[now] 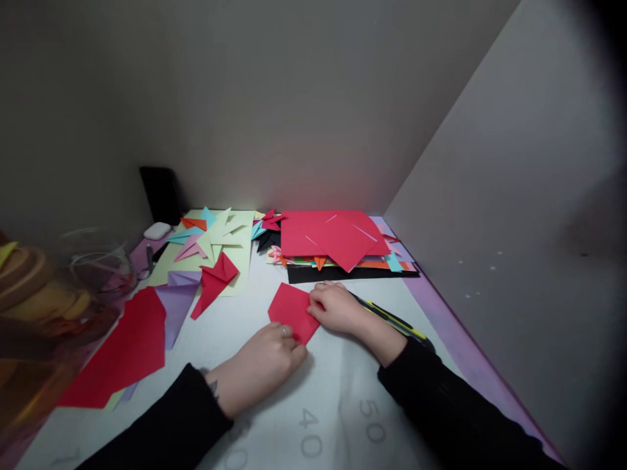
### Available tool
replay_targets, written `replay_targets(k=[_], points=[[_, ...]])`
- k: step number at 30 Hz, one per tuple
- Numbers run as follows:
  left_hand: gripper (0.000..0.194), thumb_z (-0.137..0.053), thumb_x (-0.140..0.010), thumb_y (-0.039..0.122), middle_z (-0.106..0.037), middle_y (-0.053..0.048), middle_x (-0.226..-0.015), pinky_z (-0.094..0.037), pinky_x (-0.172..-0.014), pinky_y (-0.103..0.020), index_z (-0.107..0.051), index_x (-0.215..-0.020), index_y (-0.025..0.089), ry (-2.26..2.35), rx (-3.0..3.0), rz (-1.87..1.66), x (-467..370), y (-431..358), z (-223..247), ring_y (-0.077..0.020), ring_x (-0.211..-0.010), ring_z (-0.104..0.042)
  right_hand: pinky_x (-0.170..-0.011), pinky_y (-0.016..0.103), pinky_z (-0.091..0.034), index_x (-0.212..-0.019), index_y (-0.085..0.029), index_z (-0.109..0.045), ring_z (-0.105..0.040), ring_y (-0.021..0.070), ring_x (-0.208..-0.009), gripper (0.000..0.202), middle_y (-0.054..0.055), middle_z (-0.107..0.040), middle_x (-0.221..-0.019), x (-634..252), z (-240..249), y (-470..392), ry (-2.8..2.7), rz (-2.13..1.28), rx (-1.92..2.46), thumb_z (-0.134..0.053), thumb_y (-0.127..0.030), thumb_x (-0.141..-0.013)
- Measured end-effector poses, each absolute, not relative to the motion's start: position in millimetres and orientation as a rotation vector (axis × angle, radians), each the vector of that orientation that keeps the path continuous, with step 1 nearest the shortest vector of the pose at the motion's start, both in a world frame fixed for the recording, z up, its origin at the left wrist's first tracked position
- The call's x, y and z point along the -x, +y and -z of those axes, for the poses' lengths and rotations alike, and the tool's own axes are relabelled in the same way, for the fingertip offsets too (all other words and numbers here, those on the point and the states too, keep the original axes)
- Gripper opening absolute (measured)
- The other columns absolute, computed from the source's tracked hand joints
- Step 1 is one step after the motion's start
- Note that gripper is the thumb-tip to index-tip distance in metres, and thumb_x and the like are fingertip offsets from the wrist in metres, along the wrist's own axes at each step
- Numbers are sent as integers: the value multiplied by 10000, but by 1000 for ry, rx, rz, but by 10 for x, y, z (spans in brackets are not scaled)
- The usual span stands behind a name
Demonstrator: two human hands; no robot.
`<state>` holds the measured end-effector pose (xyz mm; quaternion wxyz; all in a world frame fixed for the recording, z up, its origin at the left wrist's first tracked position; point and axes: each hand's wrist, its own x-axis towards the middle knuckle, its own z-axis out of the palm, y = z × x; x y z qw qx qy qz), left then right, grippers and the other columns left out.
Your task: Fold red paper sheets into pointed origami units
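A small folded piece of red paper (289, 305) lies flat on the white table mat, its visible outline angular with a point toward the back. My left hand (264, 362), with a ring on one finger, is closed with its fingertips on the near left edge of the paper. At the right edge my right hand (336, 308) has its fingers curled and pinching the paper. Under my right forearm, partly hidden, lies a black and yellow tool (399, 321), perhaps a cutter.
Red sheets (323, 238) top a stack of coloured paper at the back. Folded paper pieces (210, 238) lie on a pale green sheet, left. Red offcuts (127, 349) rest nearer me. A clear cup (100, 264) and dark phone (160, 196) stand left. Walls rise behind and right.
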<state>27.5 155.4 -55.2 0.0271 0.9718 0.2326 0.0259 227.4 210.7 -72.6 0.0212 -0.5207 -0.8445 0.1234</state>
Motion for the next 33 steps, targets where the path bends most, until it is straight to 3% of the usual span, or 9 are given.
replay_targets(k=[5, 8, 13, 24, 28, 33], points=[[137, -483, -933, 161, -628, -17, -849, -372, -699, -314, -615, -900, 181, 807, -2858, -184, -247, 1567, 617, -166, -773, -547, -695, 291, -280, -727, -176, -611, -510, 172, -826, 194, 26, -605, -816, -2277, 710, 2093, -2633, -388, 1599, -550, -297, -867], [171, -491, -932, 185, -637, -36, -1000, -351, -727, -325, -617, -1048, 189, 856, -2874, -171, -251, 1596, 665, -181, -859, -541, -700, 295, -288, -741, -175, -611, -515, 173, -825, 191, 24, -604, -823, -2279, 704, 2086, -2639, -369, 1588, -542, -295, -873], [255, -504, -928, 279, -630, -73, -1177, -322, -711, -345, -619, -1132, 177, 848, -2955, -71, -261, 1658, 746, -218, -946, -523, -698, 306, -293, -755, -176, -615, -524, 185, -845, 200, 31, -614, -836, -2276, 693, 2082, -2655, -338, 1593, -537, -309, -881], [357, -444, -949, 271, -578, -75, -1304, -324, -760, -364, -540, -1271, 151, 915, -2953, 13, -294, 1645, 733, -243, -1050, -507, -727, 305, -316, -731, -174, -605, -518, 191, -853, 182, 35, -599, -821, -2267, 718, 2091, -2598, -383, 1603, -556, -290, -863], [462, -511, -904, 422, -558, -91, -1332, -323, -745, -358, -536, -1286, 164, 924, -2908, 57, -282, 1712, 709, -254, -1029, -507, -776, 308, -358, -838, -175, -607, -510, 194, -894, 58, 45, -592, -902, -2343, 626, 2021, -2441, -447, 1471, -580, -226, -836], [709, -603, -752, 631, -548, -115, -1340, -317, -766, -349, -539, -1285, 167, 883, -2879, 68, -251, 1775, 700, -270, -1059, -493, -835, 339, -397, -840, -188, -609, -514, 191, -870, 152, 57, -610, -871, -2397, 492, 1615, -2549, -566, 1010, -465, -187, -888]])
